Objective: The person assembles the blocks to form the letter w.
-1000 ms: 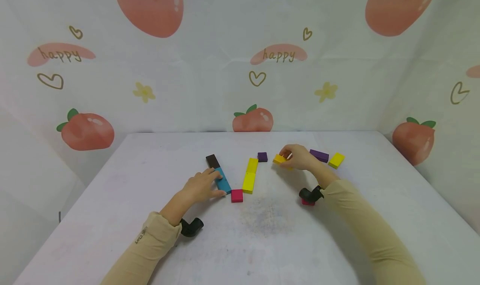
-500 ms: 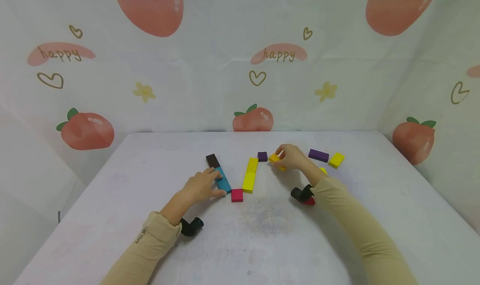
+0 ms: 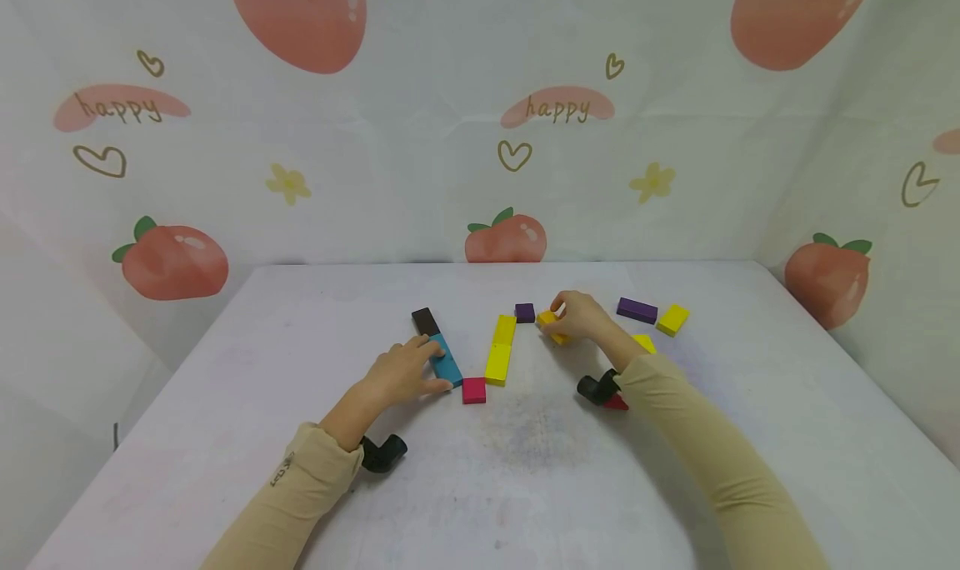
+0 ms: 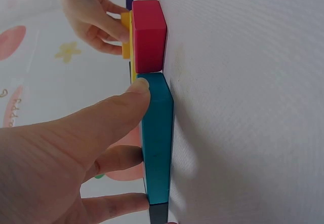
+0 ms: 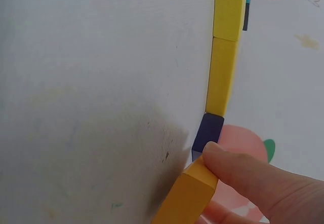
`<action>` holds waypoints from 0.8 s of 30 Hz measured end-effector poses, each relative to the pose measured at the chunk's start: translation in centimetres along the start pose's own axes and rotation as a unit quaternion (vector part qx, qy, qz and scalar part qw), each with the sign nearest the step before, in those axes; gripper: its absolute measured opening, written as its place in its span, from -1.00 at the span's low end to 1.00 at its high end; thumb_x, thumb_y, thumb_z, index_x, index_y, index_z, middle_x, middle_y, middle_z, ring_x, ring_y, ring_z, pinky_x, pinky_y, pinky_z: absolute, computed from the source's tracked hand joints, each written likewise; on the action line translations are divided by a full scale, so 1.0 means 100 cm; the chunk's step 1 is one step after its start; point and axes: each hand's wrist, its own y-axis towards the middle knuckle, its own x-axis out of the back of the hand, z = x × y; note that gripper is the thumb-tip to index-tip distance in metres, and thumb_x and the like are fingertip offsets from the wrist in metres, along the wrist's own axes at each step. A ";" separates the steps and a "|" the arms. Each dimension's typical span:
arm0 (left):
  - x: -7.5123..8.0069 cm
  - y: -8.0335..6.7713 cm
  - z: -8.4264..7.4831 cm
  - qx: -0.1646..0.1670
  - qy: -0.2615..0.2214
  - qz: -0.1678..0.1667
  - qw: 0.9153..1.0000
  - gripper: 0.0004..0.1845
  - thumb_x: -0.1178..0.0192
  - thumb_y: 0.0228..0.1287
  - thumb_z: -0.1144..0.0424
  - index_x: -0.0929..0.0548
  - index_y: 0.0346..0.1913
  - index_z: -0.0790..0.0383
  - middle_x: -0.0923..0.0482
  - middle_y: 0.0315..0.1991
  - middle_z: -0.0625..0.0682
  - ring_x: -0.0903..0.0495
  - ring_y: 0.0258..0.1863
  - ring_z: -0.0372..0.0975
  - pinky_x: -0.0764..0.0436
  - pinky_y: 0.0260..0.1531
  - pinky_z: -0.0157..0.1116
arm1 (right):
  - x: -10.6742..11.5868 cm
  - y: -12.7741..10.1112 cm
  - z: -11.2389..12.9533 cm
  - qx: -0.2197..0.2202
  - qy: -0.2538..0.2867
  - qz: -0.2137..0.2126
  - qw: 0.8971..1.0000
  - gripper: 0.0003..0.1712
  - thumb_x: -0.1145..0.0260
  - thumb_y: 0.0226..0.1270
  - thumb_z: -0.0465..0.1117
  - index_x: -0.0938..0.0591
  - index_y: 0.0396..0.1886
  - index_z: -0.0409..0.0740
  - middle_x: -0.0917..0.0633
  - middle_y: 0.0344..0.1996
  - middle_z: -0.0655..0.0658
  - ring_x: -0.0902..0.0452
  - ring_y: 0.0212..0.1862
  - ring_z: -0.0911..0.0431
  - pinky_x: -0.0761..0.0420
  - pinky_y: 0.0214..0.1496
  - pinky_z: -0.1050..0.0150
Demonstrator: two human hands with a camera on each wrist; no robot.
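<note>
My left hand [image 3: 399,373] rests fingertips and thumb on a blue block [image 3: 447,368], whose far end meets a black block [image 3: 423,321]. At the near end, a red block [image 4: 148,36] adjoins its corner. Two yellow blocks [image 3: 501,351] run end to end from the red one toward a small purple block [image 3: 525,313]. Between thumb and fingers, my right hand [image 3: 588,317] pinches an orange-yellow block [image 5: 186,196]. That block lies at an angle, one end close by the small purple block in the right wrist view; fingers partly cover it.
Farther right lie a longer purple block [image 3: 637,311] and a yellow block [image 3: 673,320]. Another yellow block [image 3: 644,342] shows partly behind the right forearm. A red piece [image 3: 617,402] is half hidden by the black wrist camera [image 3: 597,387]. A printed cloth backs the white table [image 3: 525,503].
My right hand has moved left with the orange-yellow block, up near the small purple block, then slightly toward me. A yellow block by the right forearm has come into view. The left hand stays put.
</note>
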 end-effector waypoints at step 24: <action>0.001 -0.001 -0.001 0.000 -0.007 -0.003 1.000 -0.47 -0.26 0.15 -0.05 -0.49 0.14 0.12 -0.26 0.34 0.26 -0.45 0.09 0.21 -0.50 0.01 0.13 | 0.005 -0.002 -0.013 0.044 0.004 0.043 0.998 -0.32 -0.39 0.10 -0.09 -0.40 0.17 -0.28 -0.58 -0.01 -0.35 -0.51 -0.05 -0.08 -0.56 0.08 0.09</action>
